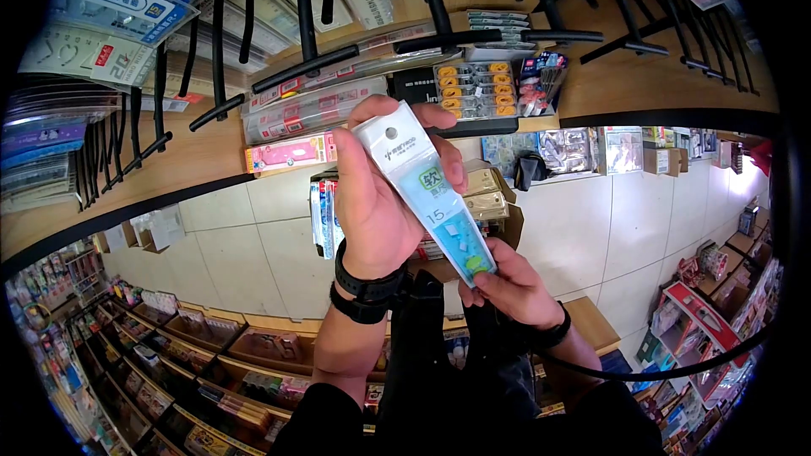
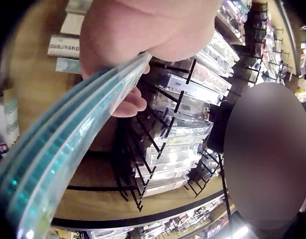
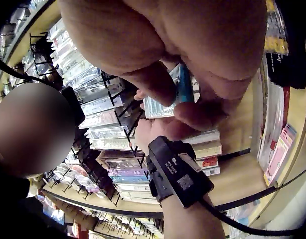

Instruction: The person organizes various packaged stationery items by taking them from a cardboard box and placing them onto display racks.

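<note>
Item: slim clear-fronted packets (image 1: 420, 176) in a bundle, several layers showing edge-on in the left wrist view; front one white at the top, blue at the bottom, "15" printed midway
Item place: up off the shelf, between the two hands, above the tiled floor (image 1: 228, 255) as seen from the head view
Long axis: slanting, far-left to near-right; punched-hole end far, blue end with green shape near
Left hand: (image 1: 376, 207) clamped round the far half; thumb by the left edge, fingers behind, fingertips out past the right edge
Right hand: (image 1: 522, 289) pinching the near end, thumb on the front by the green shape, fingers partly hidden behind
Key relation: the bundle bridges the hands; left hand nearer the hole end, right hand nearer the blue end; hole end points up towards the hooks (image 1: 304, 8), not touching them
Wrists: dark straps on the left wrist (image 1: 369, 289) and right wrist (image 1: 553, 329)
Far side: wooden shelf (image 1: 207, 150) with black hooks over it; pink pack (image 1: 291, 154) at its edge, left of the hands; orange-and-yellow packs (image 1: 476, 91) beyond the bundle
Low, behind the bundle: open carton (image 1: 514, 221) with packs inside
Unclear: exact layer count
</note>
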A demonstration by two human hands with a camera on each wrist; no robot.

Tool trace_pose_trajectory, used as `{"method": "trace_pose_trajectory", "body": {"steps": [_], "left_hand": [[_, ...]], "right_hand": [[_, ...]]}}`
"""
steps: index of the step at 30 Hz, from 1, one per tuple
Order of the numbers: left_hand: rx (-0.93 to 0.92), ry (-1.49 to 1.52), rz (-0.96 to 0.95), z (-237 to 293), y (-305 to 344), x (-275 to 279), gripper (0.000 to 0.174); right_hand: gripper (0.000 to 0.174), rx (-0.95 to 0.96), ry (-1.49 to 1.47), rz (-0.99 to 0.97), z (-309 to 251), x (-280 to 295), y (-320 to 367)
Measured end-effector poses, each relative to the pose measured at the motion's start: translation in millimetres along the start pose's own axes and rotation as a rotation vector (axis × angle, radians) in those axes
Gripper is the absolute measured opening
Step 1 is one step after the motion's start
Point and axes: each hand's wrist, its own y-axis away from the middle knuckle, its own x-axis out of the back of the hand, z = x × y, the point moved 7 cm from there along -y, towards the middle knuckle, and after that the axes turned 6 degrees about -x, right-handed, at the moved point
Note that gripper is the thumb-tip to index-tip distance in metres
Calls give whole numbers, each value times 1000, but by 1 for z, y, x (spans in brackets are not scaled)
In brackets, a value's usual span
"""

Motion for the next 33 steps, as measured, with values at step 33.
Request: {"method": "trace_pose_trajectory", "body": {"steps": [33], "left_hand": [[-118,-485,161,26,-37,-46,17]], "right_hand": [[30,312,156,170,-38,2,-39]]}}
